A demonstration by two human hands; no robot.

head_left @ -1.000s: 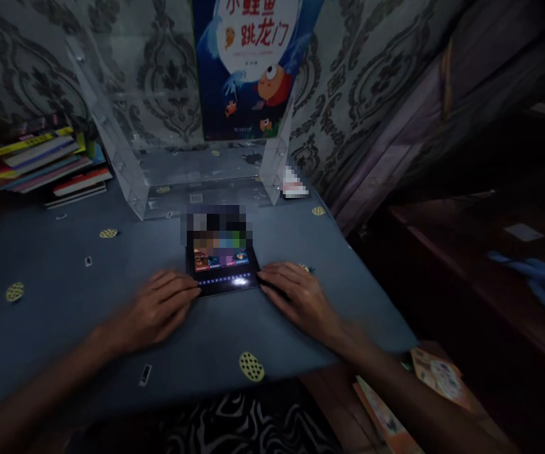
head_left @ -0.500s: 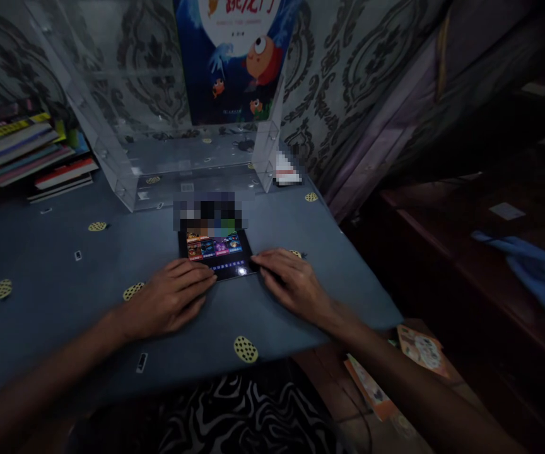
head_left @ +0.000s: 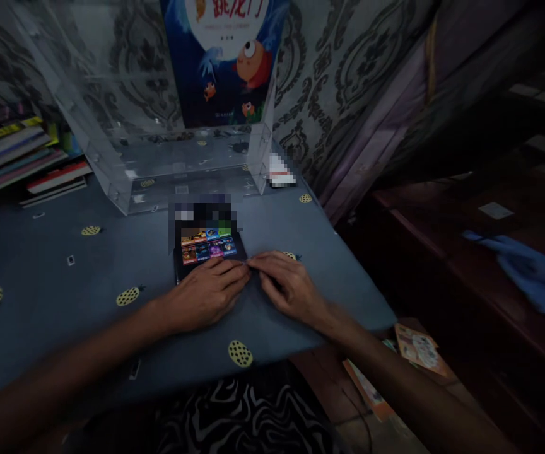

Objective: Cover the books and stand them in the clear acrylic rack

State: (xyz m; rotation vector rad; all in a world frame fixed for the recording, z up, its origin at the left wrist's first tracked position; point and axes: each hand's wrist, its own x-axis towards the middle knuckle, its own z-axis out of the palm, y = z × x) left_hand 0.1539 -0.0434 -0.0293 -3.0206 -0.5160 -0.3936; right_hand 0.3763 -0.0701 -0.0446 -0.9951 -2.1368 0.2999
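Blue tablecloth (head_left: pixel 40 334), dark booklet (head_left: pixel 209 250) partly under flattened left hand (head_left: pixel 210 294), curled right hand (head_left: pixel 292 282) at corner, grips unclear

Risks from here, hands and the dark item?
Finger clash: left hand and right hand nearly meet at the dark glossy item's near right corner, so could obstruct each other.
Bump: the clear stand is just beyond; a forward push might hit it.

Observed the left hand (head_left: pixel 212 293) lying across the near edge of a black picture-printed booklet (head_left: pixel 209 249), the right hand (head_left: pixel 287 280) at its near right corner, and a clear plastic rack (head_left: pixel 182 173) standing beyond on a blue pineapple-print tablecloth (head_left: pixel 343 284).
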